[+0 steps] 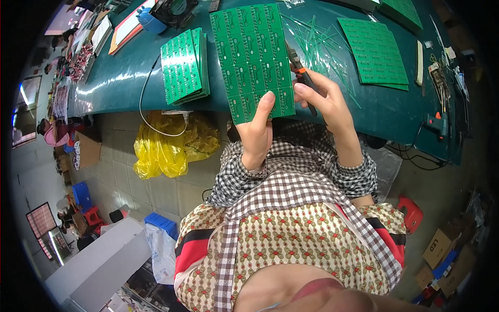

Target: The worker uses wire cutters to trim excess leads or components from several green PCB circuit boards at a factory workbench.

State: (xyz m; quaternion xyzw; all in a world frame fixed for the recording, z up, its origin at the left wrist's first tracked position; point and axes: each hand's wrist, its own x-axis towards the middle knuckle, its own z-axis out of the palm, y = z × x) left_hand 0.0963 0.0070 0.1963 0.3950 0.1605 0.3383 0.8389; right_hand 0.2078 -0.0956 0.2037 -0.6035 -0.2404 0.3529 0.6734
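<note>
The fingers of the left hand (255, 130) grasp a green rectangular circuit-board panel (254, 62) above the near edge of the dark-green worktop (382, 114). The right hand's (335, 104) fingers grasp black-and-orange-handled pliers (303, 77) beside the panel. A green board stack (181, 67) lies left, by the near edge.

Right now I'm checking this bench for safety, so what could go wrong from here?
The cutters in the right hand are close to the right edge of the green panel, so a slip might nick the board. The left hand grips only the panel's near end, so pressure farther up could tilt or twist it. Loose green strips lie scattered on the table and might get brushed off.
</note>
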